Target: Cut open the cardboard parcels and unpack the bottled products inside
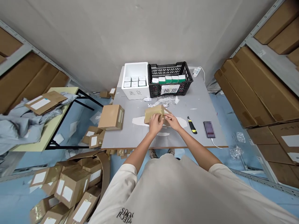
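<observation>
A small brown cardboard box (153, 112) lies in the middle of the grey table (201, 102). My left hand (156, 121) grips its near side with curled fingers. My right hand (171, 120) is closed on the box's right end, fingers pinched at a flap. Torn strips of white tape or paper (137, 121) lie under and around the box. A second, larger cardboard box (111, 117) stands at the table's left edge.
A yellow-black utility knife (192, 125) and a phone (209, 129) lie to the right. At the back stand a white foam bin (135, 81) and a black crate (170, 79) with small boxes. Cartons pile on the floor left; shelves flank both sides.
</observation>
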A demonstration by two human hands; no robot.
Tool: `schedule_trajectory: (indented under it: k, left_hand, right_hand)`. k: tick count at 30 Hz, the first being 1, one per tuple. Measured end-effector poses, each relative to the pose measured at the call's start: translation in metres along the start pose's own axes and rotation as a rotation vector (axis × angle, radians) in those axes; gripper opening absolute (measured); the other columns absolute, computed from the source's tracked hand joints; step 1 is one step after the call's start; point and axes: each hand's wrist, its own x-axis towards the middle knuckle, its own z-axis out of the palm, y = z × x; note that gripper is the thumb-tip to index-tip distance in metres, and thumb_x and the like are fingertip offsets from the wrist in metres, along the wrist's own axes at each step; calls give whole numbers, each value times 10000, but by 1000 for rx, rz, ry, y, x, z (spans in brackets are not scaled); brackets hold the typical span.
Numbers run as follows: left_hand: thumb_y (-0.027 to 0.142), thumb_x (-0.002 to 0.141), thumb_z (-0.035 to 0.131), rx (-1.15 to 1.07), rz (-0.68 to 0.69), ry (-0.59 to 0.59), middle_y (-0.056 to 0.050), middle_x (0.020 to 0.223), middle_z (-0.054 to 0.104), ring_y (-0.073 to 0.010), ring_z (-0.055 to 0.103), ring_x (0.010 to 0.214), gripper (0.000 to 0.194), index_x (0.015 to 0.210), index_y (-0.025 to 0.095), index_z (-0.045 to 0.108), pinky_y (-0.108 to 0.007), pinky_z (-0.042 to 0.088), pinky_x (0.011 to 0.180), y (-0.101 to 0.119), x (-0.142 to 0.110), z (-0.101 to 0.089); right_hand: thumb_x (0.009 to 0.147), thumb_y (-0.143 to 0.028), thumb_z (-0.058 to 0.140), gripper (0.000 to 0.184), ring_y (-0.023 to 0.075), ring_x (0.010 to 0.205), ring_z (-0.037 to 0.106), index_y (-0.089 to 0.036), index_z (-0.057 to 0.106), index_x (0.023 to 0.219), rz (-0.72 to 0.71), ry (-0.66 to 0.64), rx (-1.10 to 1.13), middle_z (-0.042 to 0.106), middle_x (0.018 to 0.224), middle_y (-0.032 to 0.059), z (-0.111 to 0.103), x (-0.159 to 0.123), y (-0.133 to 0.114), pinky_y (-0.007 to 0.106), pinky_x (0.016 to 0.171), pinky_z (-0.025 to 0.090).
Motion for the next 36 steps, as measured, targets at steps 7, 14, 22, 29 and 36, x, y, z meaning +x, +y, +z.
schedule_trajectory:
  k: [7,14,22,29,36]
  left_hand:
    - [358,1022,473,121,-135,157,-145,1269,609,-308,581,1204,376,1362,217,551,-461,484,1025,-54,-10,-36]
    - [310,1029,421,41,-197,216,-161,1305,560,-299,554,1253,389,1389,206,526,-454,476,1069,-97,-21,-58]
    - [225,981,487,-100,-243,116,-131,1232,582,-266,581,1201,372,1346,206,559,-420,496,1064,-106,-21,-14]
    - [142,949,483,-128,-282,-1,-137,1276,533,-258,587,1217,415,1354,205,553,-424,478,1113,-98,-30,31]
    - [143,937,473,52,-281,-24,-158,1308,525,-308,561,1245,440,1362,209,564,-481,493,1066,-85,-29,26]
  right_hand:
    - [842,-581,718,486,342,1529,330,-297,778,1233,213,3,-166,467,1576,78,26,6,38,507,1251,280]
    - [818,-388,682,450,302,1320,567,-250,753,1240,256,-21,-113,656,1359,82,46,18,35,488,1188,390]
    - [792,-359,666,419,306,1382,523,-225,771,1175,259,174,-255,605,1440,94,6,5,38,468,1212,369]
    - [851,-382,678,427,325,1460,460,-225,769,1238,245,81,-285,527,1533,108,-43,-16,56,460,1237,349]
    - [855,-434,706,447,318,1487,422,-254,762,1260,202,41,-191,463,1588,91,-51,-21,72,439,1150,464]
